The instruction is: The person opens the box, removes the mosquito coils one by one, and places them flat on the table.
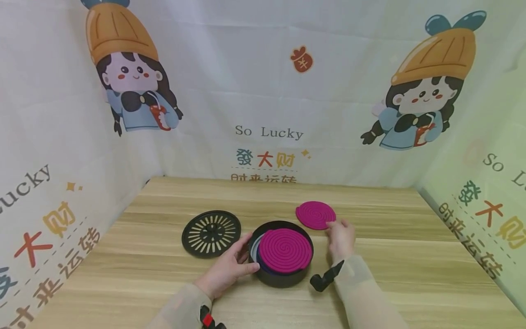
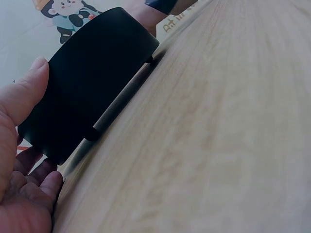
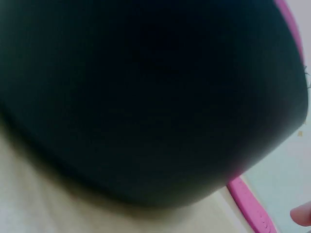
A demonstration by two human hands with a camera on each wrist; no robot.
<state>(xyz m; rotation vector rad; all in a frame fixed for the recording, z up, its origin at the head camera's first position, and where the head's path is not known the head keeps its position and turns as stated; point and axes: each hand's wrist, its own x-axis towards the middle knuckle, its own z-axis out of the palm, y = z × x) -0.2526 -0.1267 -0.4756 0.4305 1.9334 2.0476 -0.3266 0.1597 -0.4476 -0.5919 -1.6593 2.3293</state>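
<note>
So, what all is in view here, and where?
Flat wood-grain tabletop: one, light brown, under the objects
Round, deep container: one, black, near table's middle
Round spiral-ribbed mats: two, magenta, one in container, another behind-right
Curved rims: count unclear, grey and dark blue, under contained mat
Round slotted disc: one, black, left of container
Printed cloth backdrop: count unclear, white, behind and beside table
Long sleeves: two, beige, on arms
Wrist devices: two, mostly black, at wrists
Left hand: one, bare, gripping container
Right hand: one, bare, by loose mat's edge

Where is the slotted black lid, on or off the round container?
Off: in the head view, the black lid lies on the table, apart from the round container, whose open top shows a magenta coil.
</note>
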